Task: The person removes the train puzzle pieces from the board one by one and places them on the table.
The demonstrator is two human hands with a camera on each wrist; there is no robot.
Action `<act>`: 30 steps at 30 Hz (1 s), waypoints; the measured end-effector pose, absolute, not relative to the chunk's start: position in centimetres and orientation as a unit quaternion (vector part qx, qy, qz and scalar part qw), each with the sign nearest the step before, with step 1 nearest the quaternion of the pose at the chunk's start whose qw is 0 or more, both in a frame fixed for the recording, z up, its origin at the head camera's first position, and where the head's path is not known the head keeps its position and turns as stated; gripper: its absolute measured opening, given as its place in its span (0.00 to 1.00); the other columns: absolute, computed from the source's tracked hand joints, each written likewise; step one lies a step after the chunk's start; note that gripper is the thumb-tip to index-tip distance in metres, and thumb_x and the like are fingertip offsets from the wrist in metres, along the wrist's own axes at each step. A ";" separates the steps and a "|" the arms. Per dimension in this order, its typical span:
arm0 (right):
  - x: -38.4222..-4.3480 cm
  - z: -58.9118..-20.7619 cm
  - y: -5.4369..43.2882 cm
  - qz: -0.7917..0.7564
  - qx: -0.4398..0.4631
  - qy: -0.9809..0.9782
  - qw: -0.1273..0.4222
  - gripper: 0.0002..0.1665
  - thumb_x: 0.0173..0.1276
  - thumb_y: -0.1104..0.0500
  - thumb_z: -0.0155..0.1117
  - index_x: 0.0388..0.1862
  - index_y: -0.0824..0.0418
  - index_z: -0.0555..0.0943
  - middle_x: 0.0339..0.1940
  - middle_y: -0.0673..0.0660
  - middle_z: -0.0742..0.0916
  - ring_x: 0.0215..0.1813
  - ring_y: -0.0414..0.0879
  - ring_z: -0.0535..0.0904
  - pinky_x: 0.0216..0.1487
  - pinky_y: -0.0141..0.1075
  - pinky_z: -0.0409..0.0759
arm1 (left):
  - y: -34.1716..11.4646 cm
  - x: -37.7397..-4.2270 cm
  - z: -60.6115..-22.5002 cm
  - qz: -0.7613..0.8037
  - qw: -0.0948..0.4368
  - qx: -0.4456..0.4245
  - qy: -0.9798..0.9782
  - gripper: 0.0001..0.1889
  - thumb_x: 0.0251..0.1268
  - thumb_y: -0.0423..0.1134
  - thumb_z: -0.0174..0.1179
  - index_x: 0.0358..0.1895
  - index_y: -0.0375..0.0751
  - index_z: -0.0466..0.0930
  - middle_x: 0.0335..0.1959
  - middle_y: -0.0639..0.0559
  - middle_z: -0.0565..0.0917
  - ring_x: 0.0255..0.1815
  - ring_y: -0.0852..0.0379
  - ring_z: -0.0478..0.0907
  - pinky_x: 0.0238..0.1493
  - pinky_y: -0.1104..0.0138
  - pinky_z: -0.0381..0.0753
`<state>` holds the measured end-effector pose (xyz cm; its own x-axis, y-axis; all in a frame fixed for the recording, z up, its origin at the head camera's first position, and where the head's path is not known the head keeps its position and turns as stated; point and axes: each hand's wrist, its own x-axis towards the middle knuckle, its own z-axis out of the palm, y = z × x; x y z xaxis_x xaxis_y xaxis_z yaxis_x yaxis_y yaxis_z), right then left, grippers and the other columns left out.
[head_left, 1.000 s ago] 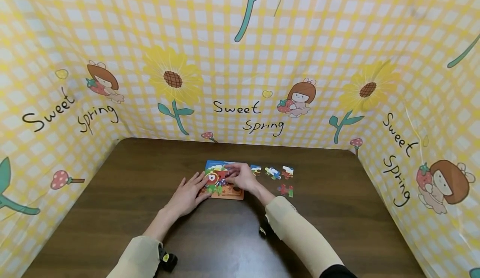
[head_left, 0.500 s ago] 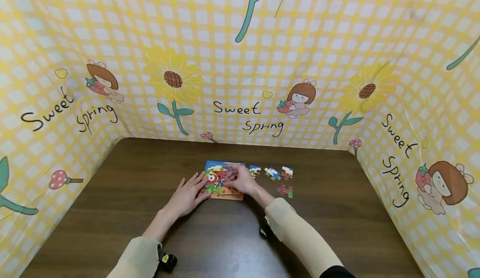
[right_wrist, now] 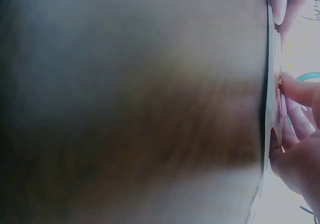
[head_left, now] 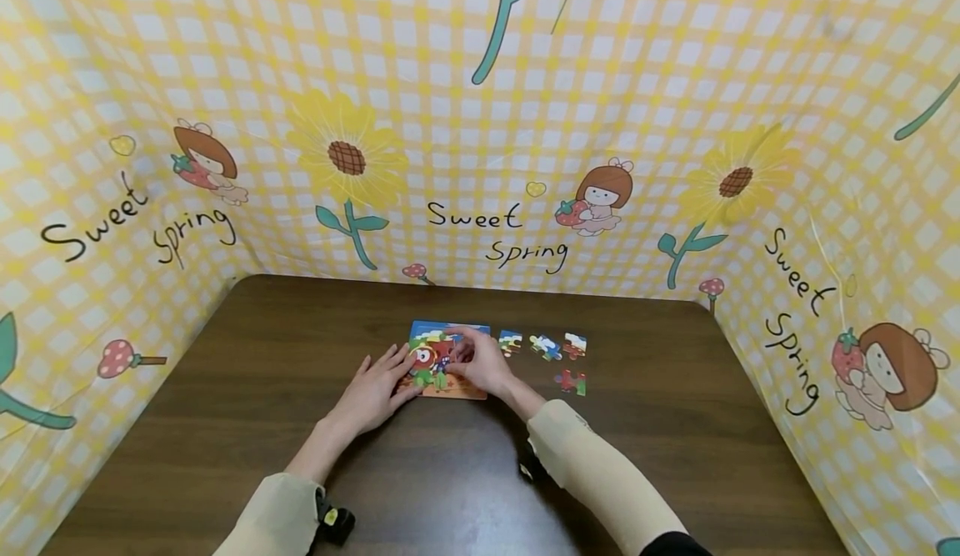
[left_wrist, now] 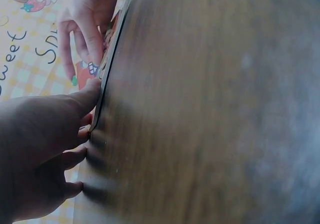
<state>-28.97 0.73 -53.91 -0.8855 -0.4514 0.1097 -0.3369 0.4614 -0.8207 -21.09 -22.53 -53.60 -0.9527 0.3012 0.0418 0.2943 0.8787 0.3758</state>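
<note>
A flat picture puzzle board (head_left: 431, 325) with a blue top edge and an orange lower part lies on the table. My left hand (head_left: 372, 391) rests at its left side, fingers stretched out, fingertips touching the board. Over the right half of the board, my right hand (head_left: 483, 363) has its thumb and fingers bent together. In the left wrist view, a red and blue puzzle piece (left_wrist: 86, 72) shows between those fingers, standing tilted up from the board. The right hand covers part of the picture. Seen from the right wrist, the board (right_wrist: 268, 108) is almost edge-on.
Several loose puzzle pieces lie on the brown table (head_left: 645, 423) right of the board, among them a blue and white piece (head_left: 545, 348) and a red and green piece (head_left: 572, 382). A yellow checked cloth (head_left: 480, 139) hangs behind and along both sides.
My right hand has shifted only slightly over the board, and the orange area below its fingers looks more even than before. The left hand has stayed in place.
</note>
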 end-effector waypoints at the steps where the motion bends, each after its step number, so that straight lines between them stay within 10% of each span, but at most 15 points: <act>1: -28.9 -53.9 0.7 -0.468 -0.229 0.851 0.061 0.35 0.70 0.67 0.80 0.75 0.59 0.82 0.41 0.58 0.93 0.38 0.38 0.84 0.42 0.30 0.83 | -22.5 -21.1 -53.6 0.193 0.009 0.154 0.969 0.35 0.84 0.53 0.62 0.82 0.35 0.71 0.86 0.33 0.67 0.89 0.31 0.61 0.82 0.25 0.58; 20: -29.1 -53.3 1.4 -0.556 -0.171 0.811 0.055 0.28 0.73 0.67 0.77 0.70 0.65 0.85 0.44 0.67 0.95 0.44 0.53 0.93 0.41 0.32 0.88 | -22.4 -21.0 -53.5 0.194 0.013 0.150 0.969 0.35 0.84 0.53 0.61 0.83 0.36 0.70 0.87 0.34 0.66 0.89 0.31 0.60 0.83 0.25 0.57; 30: -29.7 -53.0 2.8 -0.632 -0.135 0.759 0.074 0.28 0.73 0.70 0.75 0.71 0.63 0.85 0.45 0.71 0.93 0.40 0.41 0.91 0.47 0.39 0.92 | -22.4 -21.0 -53.5 0.192 0.011 0.152 0.970 0.35 0.85 0.53 0.61 0.83 0.36 0.70 0.87 0.33 0.66 0.89 0.31 0.61 0.82 0.25 0.58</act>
